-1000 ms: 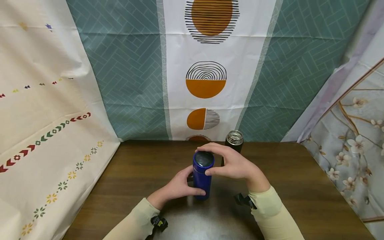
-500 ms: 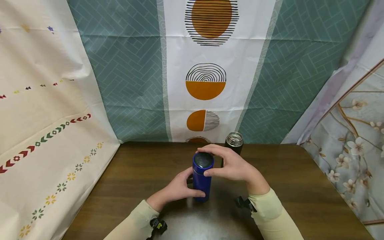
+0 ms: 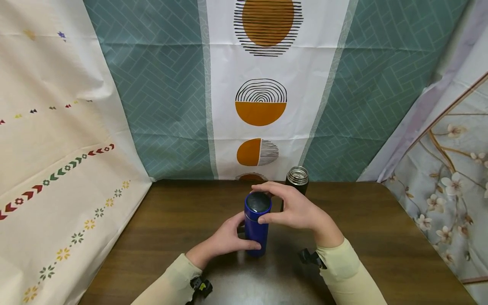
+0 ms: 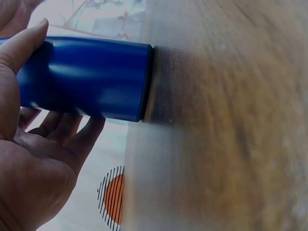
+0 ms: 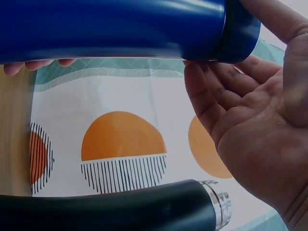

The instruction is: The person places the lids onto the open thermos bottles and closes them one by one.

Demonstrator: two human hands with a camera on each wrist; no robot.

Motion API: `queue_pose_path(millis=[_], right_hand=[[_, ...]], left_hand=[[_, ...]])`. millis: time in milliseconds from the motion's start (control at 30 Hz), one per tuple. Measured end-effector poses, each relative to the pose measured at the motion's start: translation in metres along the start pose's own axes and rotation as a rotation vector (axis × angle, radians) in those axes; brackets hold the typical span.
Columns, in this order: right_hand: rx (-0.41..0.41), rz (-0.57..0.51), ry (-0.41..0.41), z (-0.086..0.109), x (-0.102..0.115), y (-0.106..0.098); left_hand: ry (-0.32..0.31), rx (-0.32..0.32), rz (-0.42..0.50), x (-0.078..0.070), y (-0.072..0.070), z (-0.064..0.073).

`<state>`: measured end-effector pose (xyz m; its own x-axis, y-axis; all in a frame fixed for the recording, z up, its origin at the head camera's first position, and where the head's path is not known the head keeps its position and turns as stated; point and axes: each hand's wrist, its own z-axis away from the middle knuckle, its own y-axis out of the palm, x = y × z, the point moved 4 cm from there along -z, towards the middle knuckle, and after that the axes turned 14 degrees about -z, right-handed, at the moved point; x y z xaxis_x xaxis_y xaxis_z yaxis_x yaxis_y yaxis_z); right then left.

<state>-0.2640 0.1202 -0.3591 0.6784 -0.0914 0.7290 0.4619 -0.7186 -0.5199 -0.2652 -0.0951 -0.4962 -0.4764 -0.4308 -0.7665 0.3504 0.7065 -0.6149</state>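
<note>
A blue thermos flask with a dark-topped lid stands upright on the table. My left hand grips its body low down, thumb on the near side and fingers behind, as the left wrist view shows. Around the lid, my right hand holds with thumb in front and fingers on the far side; the right wrist view shows the palm apart from the flask. Behind the right hand stands a black thermos flask without a lid, its steel threaded neck bare. The right hand partly hides it in the head view.
The brown wooden table carries both flasks. A teal and white patterned cloth hangs at its back edge. Cream cloth hangs on the left, and a flowered cloth on the right. Each wrist wears a small black camera.
The head view has shifted very slightly. Both hands keep the same hold on the blue flask, and no turning of the lid can be made out.
</note>
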Motion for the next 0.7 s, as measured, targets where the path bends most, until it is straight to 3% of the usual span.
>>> queue_pose_path(millis=[700], right_hand=[[-0.004,0.02,-0.037,-0.0028,0.0021,0.002]], left_hand=[[-0.009,0.014,0.022,-0.0009,-0.0007,-0.0002]])
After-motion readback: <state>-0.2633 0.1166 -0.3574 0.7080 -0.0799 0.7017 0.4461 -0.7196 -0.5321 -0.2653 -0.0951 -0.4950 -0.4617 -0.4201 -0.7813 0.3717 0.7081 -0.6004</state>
